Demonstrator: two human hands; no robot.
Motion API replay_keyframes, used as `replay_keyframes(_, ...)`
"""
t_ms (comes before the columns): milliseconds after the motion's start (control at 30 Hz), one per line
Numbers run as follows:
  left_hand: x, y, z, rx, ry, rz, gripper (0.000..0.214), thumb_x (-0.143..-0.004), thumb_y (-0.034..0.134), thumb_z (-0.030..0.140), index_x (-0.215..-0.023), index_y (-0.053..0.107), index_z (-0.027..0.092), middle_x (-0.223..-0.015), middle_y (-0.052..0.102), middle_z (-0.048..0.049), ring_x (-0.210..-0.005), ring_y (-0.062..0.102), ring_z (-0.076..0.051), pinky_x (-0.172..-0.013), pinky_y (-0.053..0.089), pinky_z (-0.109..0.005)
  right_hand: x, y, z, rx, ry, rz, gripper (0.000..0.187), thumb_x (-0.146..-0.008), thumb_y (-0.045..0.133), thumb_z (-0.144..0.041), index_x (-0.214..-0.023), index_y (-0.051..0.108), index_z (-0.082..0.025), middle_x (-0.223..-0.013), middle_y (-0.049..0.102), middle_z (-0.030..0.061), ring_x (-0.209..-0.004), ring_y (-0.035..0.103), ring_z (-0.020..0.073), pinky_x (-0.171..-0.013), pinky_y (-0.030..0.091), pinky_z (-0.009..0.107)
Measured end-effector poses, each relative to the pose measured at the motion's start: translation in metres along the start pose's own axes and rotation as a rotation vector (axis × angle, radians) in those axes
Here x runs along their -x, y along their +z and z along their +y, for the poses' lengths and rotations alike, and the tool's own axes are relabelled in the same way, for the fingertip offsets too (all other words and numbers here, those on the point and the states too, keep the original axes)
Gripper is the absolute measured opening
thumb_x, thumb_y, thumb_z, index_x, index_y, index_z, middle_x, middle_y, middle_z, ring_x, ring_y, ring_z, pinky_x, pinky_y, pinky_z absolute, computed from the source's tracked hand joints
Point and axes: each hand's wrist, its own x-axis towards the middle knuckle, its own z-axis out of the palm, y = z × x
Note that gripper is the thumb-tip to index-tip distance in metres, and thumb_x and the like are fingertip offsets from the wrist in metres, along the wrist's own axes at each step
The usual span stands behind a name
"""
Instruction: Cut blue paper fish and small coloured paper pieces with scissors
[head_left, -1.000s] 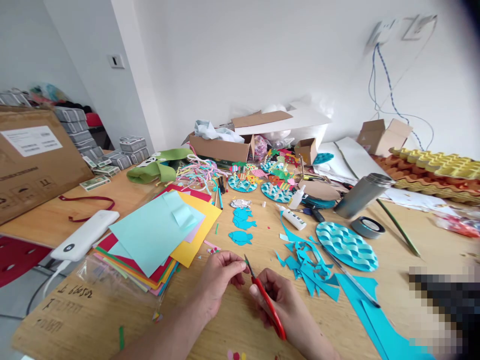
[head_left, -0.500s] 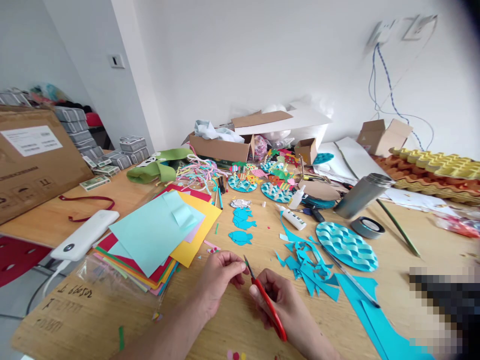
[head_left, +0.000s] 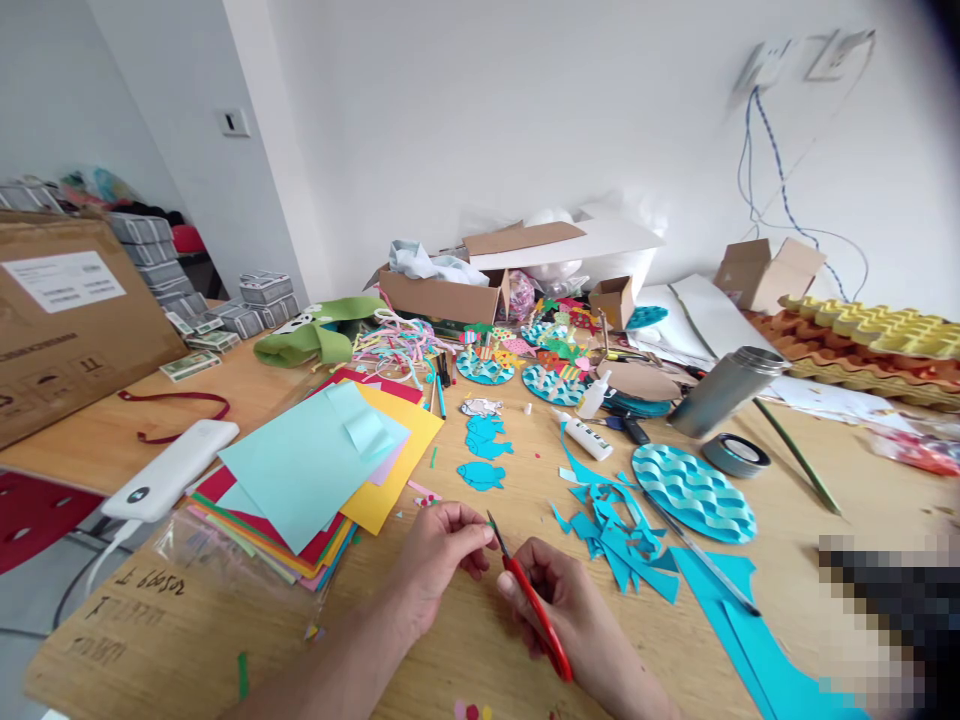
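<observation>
My right hand (head_left: 574, 605) grips red-handled scissors (head_left: 534, 605) near the table's front edge, blades pointing up and left. My left hand (head_left: 439, 560) is closed in a pinch right at the blade tips, holding a tiny scrap I cannot make out. Just beyond the hands lie blue paper fish cutouts (head_left: 482, 450) and a heap of blue paper offcuts (head_left: 615, 530).
A stack of coloured paper sheets (head_left: 315, 470) lies left, with a white power bank (head_left: 169, 470) beside it. A glue bottle (head_left: 586, 436), a blue wavy paper disc (head_left: 694, 490), a roll of tape (head_left: 737, 453), a metal flask (head_left: 720, 390) and cardboard boxes (head_left: 442, 290) stand farther back.
</observation>
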Motion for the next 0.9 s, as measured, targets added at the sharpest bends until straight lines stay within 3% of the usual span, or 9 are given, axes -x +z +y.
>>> replay_keyframes(467,-0.0007,-0.0007,-0.0006,0.017,0.003,-0.007,0.016,-0.059,0.07,0.029,-0.06,0.064,0.014,-0.057,0.061,-0.0005,-0.05,0.051,-0.011,-0.051,0.039,-0.024,-0.0005,0.001,0.0058,-0.019,-0.02,0.022,0.05,-0.073,0.065,-0.065,-0.068,0.043,-0.021,-0.046,0.045,-0.0095,-0.033,0.041,0.0057,-0.031,0.033,0.016)
replay_keyframes(900,-0.0006,-0.0009,-0.0014,0.057,-0.008,0.007,0.015,-0.06,0.071,0.028,-0.061,0.064,0.015,-0.06,0.063,-0.0009,-0.052,0.051,-0.01,-0.051,0.04,-0.023,0.0019,0.0007,-0.0037,-0.024,-0.001,-0.008,0.05,-0.073,0.064,-0.066,-0.068,0.043,-0.021,-0.047,0.045,-0.0094,-0.034,0.043,0.0058,-0.033,0.032,0.016)
